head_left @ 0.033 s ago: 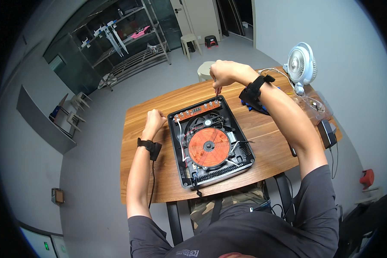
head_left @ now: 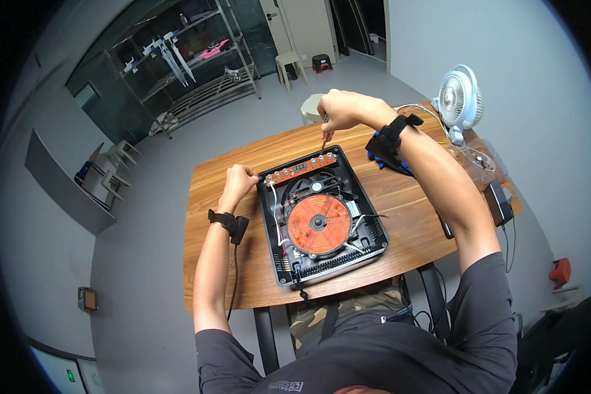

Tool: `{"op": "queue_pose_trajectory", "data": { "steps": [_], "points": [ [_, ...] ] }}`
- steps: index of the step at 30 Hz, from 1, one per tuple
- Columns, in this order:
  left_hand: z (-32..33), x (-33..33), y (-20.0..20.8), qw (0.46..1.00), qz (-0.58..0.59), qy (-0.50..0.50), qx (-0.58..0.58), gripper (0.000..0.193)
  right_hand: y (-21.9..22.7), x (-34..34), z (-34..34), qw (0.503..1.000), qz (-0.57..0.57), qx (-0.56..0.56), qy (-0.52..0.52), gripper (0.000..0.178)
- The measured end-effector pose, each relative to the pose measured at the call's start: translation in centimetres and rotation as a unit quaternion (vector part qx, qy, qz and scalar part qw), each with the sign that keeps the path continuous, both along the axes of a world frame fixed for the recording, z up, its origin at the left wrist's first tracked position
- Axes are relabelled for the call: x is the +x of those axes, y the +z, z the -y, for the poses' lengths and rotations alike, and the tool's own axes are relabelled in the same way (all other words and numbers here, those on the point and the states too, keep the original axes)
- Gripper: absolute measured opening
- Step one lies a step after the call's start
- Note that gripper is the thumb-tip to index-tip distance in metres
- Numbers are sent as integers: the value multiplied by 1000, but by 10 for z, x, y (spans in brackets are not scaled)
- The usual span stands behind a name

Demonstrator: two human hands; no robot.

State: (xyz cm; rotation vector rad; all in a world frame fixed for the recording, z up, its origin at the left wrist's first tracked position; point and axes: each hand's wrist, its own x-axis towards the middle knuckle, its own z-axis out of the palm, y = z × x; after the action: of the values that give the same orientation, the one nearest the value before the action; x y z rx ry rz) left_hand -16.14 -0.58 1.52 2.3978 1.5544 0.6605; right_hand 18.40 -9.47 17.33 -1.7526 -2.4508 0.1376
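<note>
Opened induction cooker [head_left: 319, 224], nearer you than your hands
Your right hand [head_left: 338, 110] grips a screwdriver [head_left: 323, 145] at its far edge; your left hand [head_left: 239, 178] curls by its far-left corner, hold unclear.

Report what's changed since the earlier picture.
The left hand has shifted slightly right, its fingertips now at the far left corner of the black case; whether they touch it is unclear. The thin tool in the right hand has its lower end further left along the orange board. Nothing was visibly let go. The case, round copper-coloured coil and fan stayed put.
</note>
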Motion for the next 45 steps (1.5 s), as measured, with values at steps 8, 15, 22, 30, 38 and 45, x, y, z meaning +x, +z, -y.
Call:
{"op": "queue_pose_trajectory", "data": {
  "steps": [8,15,22,30,38,45],
  "points": [
    [11,40,16,919,314,-83,-225,14,-8,-8,24,989,-90,92,70,38],
    [8,51,16,841,436,-76,-310,20,-15,0,30,976,-160,107,102,31],
    [17,59,21,771,492,-128,-383,22,-21,14,28,964,-216,113,106,33],
    [12,54,15,765,460,-192,-408,21,-21,20,34,956,-251,112,106,36],
    [27,66,25,759,475,-153,-418,22,-23,24,37,952,-267,105,107,35],
    [34,70,29,741,501,-157,-419,23,-25,27,39,947,-283,107,108,34]
  ]
}}
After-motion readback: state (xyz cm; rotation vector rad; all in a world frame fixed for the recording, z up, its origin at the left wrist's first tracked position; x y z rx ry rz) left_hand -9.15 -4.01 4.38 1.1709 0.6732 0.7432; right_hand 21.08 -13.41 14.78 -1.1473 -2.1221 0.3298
